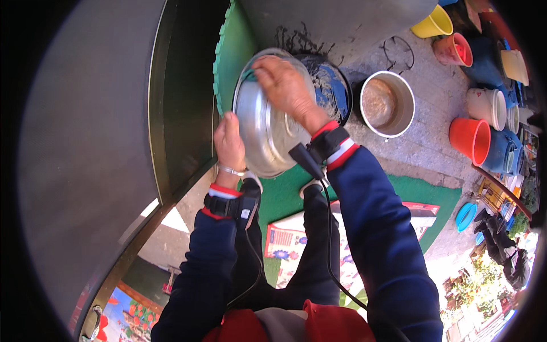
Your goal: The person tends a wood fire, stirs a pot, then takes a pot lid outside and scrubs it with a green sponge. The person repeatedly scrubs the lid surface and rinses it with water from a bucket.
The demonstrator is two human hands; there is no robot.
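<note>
A shiny metal basin (256, 128) is tilted in front of me, with its rounded outer side and base facing me. My left hand (230, 143) grips its rim at the lower left. Across the upper part of the basin lies my right hand (284, 85), slightly blurred. A bit of dark green scrubbing pad (249, 76) shows under its fingers, pressed to the metal. Behind the basin, partly covered by it, stands a round black tub (331, 87) with blue and greyish patches inside. To the right, a metal pot (407, 107) holds cloudy brownish liquid.
A green foam mat (236, 55) stands upright at the wall, left of the basin. Beyond the pot are a wire ring (397, 53), a red bucket (468, 139), a yellow bucket (433, 22) and several tubs. A dark door frame (183, 85) rises close on the left.
</note>
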